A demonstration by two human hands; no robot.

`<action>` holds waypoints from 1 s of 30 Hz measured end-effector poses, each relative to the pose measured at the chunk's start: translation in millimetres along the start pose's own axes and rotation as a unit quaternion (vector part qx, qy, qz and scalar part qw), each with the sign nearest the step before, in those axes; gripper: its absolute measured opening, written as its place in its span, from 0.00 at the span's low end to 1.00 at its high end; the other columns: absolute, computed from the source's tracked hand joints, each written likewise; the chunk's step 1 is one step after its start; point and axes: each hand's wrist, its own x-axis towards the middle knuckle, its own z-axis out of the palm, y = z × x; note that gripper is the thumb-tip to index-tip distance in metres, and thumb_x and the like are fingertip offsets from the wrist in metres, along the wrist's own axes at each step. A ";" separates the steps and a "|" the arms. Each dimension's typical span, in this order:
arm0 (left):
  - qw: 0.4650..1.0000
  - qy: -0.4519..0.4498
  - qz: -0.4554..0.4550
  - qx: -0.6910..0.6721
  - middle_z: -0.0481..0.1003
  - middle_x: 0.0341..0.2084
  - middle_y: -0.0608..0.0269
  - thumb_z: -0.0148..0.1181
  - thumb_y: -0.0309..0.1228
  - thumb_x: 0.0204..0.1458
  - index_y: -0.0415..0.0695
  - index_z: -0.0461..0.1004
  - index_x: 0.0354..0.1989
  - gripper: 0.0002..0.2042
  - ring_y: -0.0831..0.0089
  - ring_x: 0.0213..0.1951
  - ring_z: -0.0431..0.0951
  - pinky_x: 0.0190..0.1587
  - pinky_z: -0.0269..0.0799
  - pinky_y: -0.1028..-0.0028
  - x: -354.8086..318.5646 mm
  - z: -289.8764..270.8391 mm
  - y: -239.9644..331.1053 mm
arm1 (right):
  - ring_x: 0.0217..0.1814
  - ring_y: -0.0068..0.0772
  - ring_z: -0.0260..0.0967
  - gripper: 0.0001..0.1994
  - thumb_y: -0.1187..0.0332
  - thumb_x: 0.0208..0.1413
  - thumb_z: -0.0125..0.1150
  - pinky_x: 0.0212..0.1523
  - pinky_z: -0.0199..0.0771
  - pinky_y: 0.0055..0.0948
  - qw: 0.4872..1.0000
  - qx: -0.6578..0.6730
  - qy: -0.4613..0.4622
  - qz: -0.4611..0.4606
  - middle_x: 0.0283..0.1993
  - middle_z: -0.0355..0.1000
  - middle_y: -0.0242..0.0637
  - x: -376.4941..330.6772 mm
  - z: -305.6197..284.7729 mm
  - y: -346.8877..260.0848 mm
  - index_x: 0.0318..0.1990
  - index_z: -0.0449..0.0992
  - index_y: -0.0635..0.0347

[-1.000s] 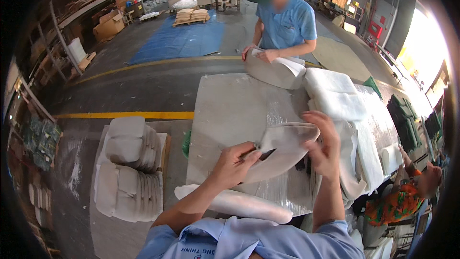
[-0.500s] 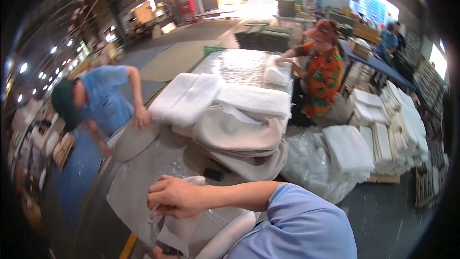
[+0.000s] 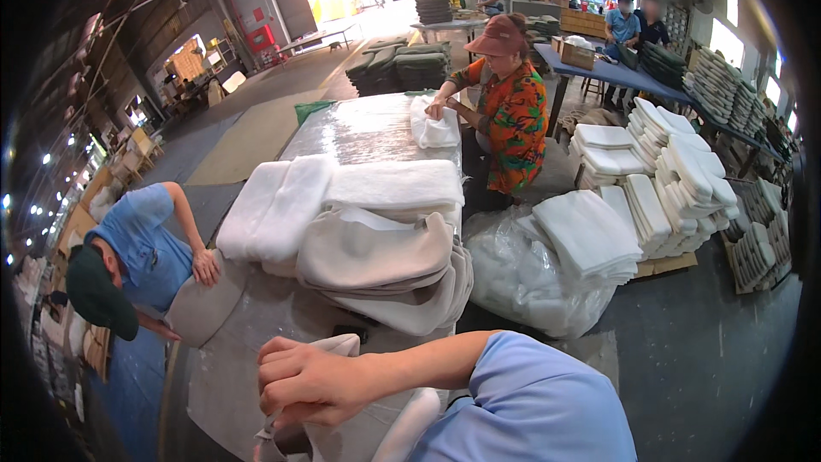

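From the lower right my right forearm reaches across, and my right hand (image 3: 312,381) is closed on a grey fabric piece (image 3: 342,436) at the near end of the table. Its folded edge stands up behind my knuckles. Against my sleeve lies a rolled white pad (image 3: 409,426). My left hand is out of sight below the lower edge. Just beyond my right hand a small dark object (image 3: 351,334) rests on the table (image 3: 256,325). Past that lie stacked grey fabric covers (image 3: 376,252), with folded white padding (image 3: 282,205) behind them.
A co-worker in blue (image 3: 141,239) handles a grey piece (image 3: 209,299) at the table's left. Across it, another in an orange patterned shirt (image 3: 517,120) works on a white piece (image 3: 434,124). A plastic bag of pads (image 3: 539,291) and white pad stacks (image 3: 684,162) stand right.
The view has shifted, so the table and covers appear farther left. My right hand keeps its grip on the grey fabric. My left hand, partly visible at the lower edge before, has left the view.
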 end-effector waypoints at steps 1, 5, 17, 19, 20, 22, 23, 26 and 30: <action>1.000 0.005 0.007 -0.016 0.79 0.51 0.50 0.58 0.44 0.61 0.36 0.76 0.58 0.25 0.52 0.53 0.79 0.53 0.77 0.52 -0.4 7.8 20.9 | 0.43 0.41 0.70 0.07 0.66 0.64 0.68 0.61 0.63 0.46 1.000 0.002 0.006 -0.005 0.38 0.71 0.32 -1.1 -5.5 -1.6 0.39 0.75 0.55; 0.994 0.044 0.055 -0.084 0.79 0.56 0.48 0.55 0.47 0.60 0.38 0.75 0.62 0.28 0.47 0.57 0.78 0.56 0.78 0.48 14.7 26.4 104.3 | 0.48 0.45 0.69 0.08 0.68 0.57 0.72 0.57 0.63 0.45 0.999 0.027 -0.011 0.045 0.41 0.72 0.34 -28.9 -23.8 -7.1 0.39 0.77 0.55; 0.804 -0.085 0.568 0.152 0.74 0.52 0.53 0.64 0.37 0.57 0.45 0.80 0.36 0.08 0.60 0.54 0.74 0.60 0.69 0.61 -46.8 100.7 163.1 | 0.74 0.54 0.63 0.29 0.67 0.56 0.75 0.72 0.67 0.45 0.896 -0.039 -0.237 0.373 0.72 0.67 0.49 -124.0 -17.2 36.0 0.66 0.74 0.54; 0.810 -0.176 0.542 0.138 0.75 0.52 0.52 0.67 0.28 0.54 0.45 0.82 0.37 0.04 0.62 0.54 0.76 0.58 0.71 0.64 -68.0 106.0 155.3 | 0.77 0.48 0.62 0.34 0.66 0.60 0.73 0.73 0.65 0.44 0.918 0.002 -0.119 0.379 0.73 0.65 0.47 -99.5 -14.0 40.5 0.73 0.66 0.55; 0.809 -0.209 0.529 0.151 0.75 0.52 0.52 0.69 0.23 0.51 0.45 0.83 0.38 0.07 0.62 0.55 0.77 0.58 0.72 0.65 -75.6 98.9 152.9 | 0.80 0.43 0.58 0.40 0.64 0.61 0.73 0.74 0.62 0.47 0.889 0.040 -0.088 0.447 0.78 0.61 0.44 -82.7 -8.0 37.2 0.78 0.58 0.55; 0.827 -0.265 0.482 0.114 0.75 0.52 0.53 0.72 0.20 0.50 0.44 0.84 0.39 0.09 0.62 0.53 0.79 0.57 0.76 0.65 -78.9 84.7 138.7 | 0.83 0.43 0.51 0.48 0.63 0.62 0.73 0.78 0.53 0.46 0.898 0.113 -0.052 0.423 0.82 0.54 0.42 -72.7 0.9 51.1 0.83 0.47 0.53; 0.836 -0.284 0.460 0.094 0.75 0.52 0.53 0.72 0.20 0.50 0.44 0.84 0.39 0.09 0.61 0.53 0.79 0.57 0.76 0.65 -82.9 81.2 130.6 | 0.84 0.43 0.49 0.49 0.62 0.62 0.73 0.77 0.54 0.44 0.895 0.155 -0.060 0.414 0.83 0.53 0.44 -67.8 3.3 54.4 0.83 0.45 0.52; 0.866 -0.255 0.420 0.096 0.75 0.50 0.55 0.73 0.19 0.49 0.43 0.82 0.37 0.09 0.65 0.50 0.80 0.52 0.80 0.67 -97.3 67.8 118.5 | 0.71 0.33 0.64 0.35 0.61 0.65 0.71 0.68 0.66 0.35 0.878 0.235 -0.069 0.411 0.69 0.69 0.42 -57.7 20.7 58.9 0.75 0.62 0.58; 0.925 -0.061 0.343 0.148 0.77 0.40 0.63 0.74 0.20 0.48 0.43 0.80 0.35 0.09 0.77 0.41 0.79 0.39 0.74 0.77 -119.1 60.0 100.5 | 0.46 0.19 0.72 0.14 0.63 0.67 0.70 0.49 0.74 0.26 0.870 0.232 -0.046 0.432 0.42 0.79 0.28 -60.8 33.0 61.5 0.52 0.81 0.63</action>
